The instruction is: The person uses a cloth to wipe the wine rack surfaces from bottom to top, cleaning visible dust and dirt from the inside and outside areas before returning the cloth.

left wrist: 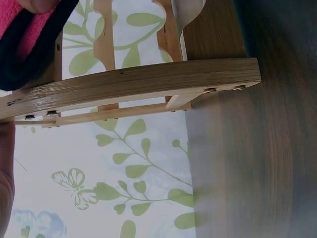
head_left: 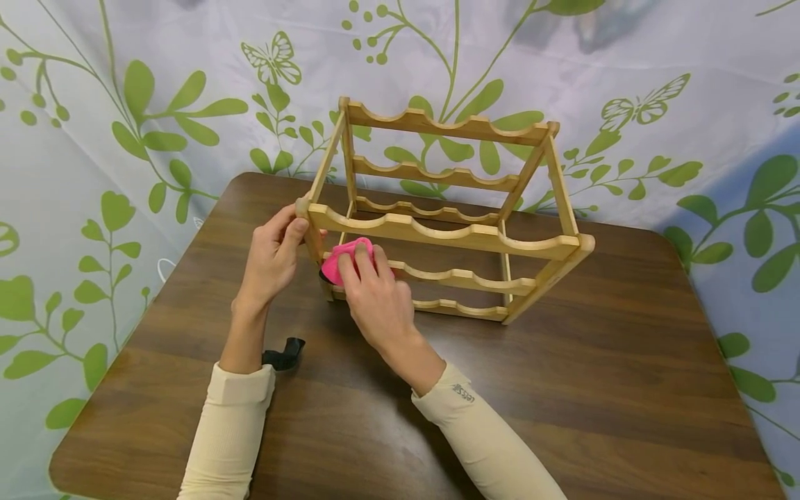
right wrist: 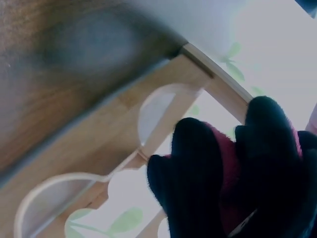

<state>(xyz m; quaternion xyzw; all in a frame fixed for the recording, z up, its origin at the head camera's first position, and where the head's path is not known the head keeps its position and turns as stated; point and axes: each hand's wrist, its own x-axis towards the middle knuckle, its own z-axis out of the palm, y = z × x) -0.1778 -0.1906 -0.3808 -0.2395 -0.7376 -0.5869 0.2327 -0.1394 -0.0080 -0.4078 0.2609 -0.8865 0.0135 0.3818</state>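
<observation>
A wooden wine rack (head_left: 400, 228) with scalloped rails stands on the brown table. My left hand (head_left: 273, 253) grips its front left upright near the top corner, thumb on the near side. My right hand (head_left: 380, 295) holds a bright pink cloth (head_left: 339, 267) with a black underside, bunched under the fingers. The cloth lies against the front left upright at the end of the middle rail, below my left hand. In the left wrist view, the cloth's dark edge (left wrist: 22, 64) overlaps the upright (left wrist: 138, 82). Dark cloth folds (right wrist: 203, 173) fill much of the right wrist view.
A small black curved object (head_left: 286, 354) lies on the table (head_left: 562, 389) beside my left forearm, which hides part of it. Behind the rack hangs a pale curtain (head_left: 187, 42) printed with green leaves and butterflies.
</observation>
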